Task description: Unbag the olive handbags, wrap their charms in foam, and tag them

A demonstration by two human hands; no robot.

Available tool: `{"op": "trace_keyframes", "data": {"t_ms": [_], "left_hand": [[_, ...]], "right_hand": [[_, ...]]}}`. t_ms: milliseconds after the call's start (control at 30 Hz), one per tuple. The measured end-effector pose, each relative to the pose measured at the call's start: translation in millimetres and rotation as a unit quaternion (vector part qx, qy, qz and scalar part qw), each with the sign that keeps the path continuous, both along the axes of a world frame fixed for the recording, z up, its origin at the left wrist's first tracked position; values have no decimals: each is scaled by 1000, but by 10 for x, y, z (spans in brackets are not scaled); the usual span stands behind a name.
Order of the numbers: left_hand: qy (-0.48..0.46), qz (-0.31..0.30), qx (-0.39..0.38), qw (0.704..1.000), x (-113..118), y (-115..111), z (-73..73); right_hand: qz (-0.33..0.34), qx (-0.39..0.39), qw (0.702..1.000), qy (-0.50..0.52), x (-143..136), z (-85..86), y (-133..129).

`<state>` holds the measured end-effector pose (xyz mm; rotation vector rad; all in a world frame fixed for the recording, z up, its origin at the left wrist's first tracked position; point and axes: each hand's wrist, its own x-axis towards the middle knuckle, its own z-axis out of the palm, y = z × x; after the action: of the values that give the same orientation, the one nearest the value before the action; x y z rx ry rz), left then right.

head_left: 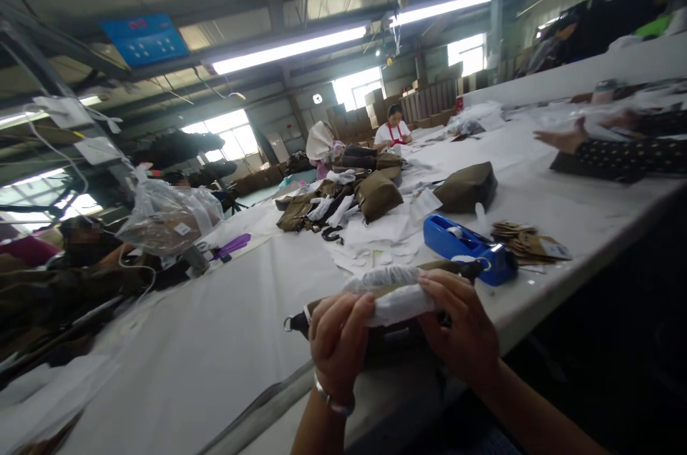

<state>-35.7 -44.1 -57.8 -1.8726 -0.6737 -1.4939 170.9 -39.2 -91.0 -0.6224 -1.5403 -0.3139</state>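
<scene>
Fingers of left hand and right hand pinch the white wrapping over the bag, just beside the blue tape dispenser; I'd go light and even.

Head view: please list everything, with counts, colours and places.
Bag: one, olive and black, near front
Wrapping: two stretches, white, on bag
Tape dispenser: one, blue, behind bag
Tags: many, brown, beside dispenser
Other bags: several, olive-brown, mid-table
Plastic bag: one, clear, left
Table: one, white, mid-view
Sign: one, blue, upper left
Ceiling lights: several, white, overhead
Windows: several, bright, back
Other people: several, mixed clothing, around table
Bracelet: one, silver, left wrist
Left hand: one, bare, on wrapping
Right hand: one, bare, on wrapping
</scene>
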Motion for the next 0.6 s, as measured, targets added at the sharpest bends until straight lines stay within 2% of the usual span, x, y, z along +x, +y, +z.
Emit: {"op": "trace_keyframes", "data": {"t_ms": [67, 167, 233, 267, 300, 333, 367, 400, 433, 467, 500, 533, 567, 600], "left_hand": [[37, -13, -32, 999, -29, -9, 77], [103, -37, -117, 987, -97, -19, 241], [123, -54, -217, 967, -143, -22, 387], [121, -60, -288, 948, -166, -19, 471], [117, -69, -375, 917, -189, -11, 559], [111, -89, -470, 871, -215, 6, 644], [106, -120, -567, 808, -244, 33, 719], [100, -164, -658, 728, -277, 71, 777], [91, -218, -730, 641, -310, 120, 812], [76, -278, -777, 559, -342, 177, 822], [56, -334, -802, 492, -368, 236, 807], [32, -382, -809, 446, -387, 291, 775], [7, -416, -805, 423, -394, 335, 733], [-20, -434, -794, 424, -391, 361, 692]], "right_hand": [[-19, 4, 1000, -2, 41, 8, 64], [11, 7, 1000, -18, 118, 70, 117], [36, -21, 999, -27, 152, 128, 137], [48, -47, 997, -26, 165, 162, 149], [62, -86, 994, -23, 176, 202, 164], [81, -138, 987, -20, 190, 247, 184], [111, -201, 973, -22, 206, 296, 209], [157, -275, 948, -31, 226, 346, 239], [217, -353, 909, -44, 247, 392, 272], [284, -427, 857, -55, 269, 432, 307], [351, -484, 800, -58, 289, 461, 343], [410, -521, 747, -51, 306, 479, 376], [456, -542, 706, -31, 319, 486, 406], [485, -546, 683, -2, 328, 483, 428]]}}
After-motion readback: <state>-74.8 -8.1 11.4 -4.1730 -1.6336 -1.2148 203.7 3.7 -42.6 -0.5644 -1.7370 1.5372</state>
